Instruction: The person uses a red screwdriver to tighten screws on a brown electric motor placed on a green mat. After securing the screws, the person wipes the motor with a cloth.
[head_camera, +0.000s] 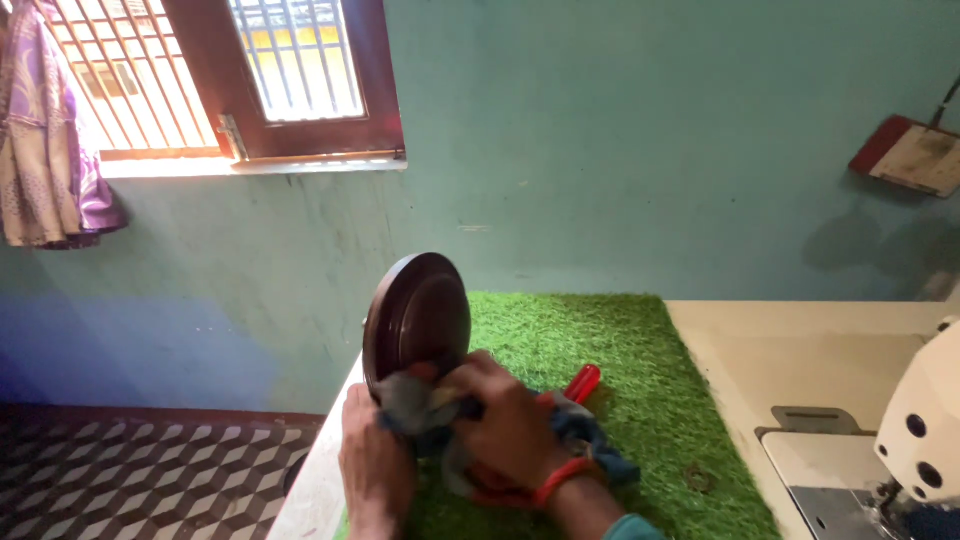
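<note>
Cloth (440, 415), grey-blue and bunched, fills my right hand (510, 430), whose fingers curl tight round it and press it to the lower edge of the dark brown round plate (420, 315). My left hand (375, 460) sits just beside it on the left, fingers wrapped against the plate's bottom rim and touching the same cloth. The plate stands on edge, tilted a little, rising straight above both hands. Behind my right hand a red handle (583, 382) pokes out, and more blue fabric trails under my wrist. All of this rests on the green artificial turf mat (620, 350). Off to my right lies the cream table (800, 350) with the white sewing machine (925, 420). Beyond the plate stands the teal wall (650, 150), and up to the left the wooden-framed window (290, 70).
</note>
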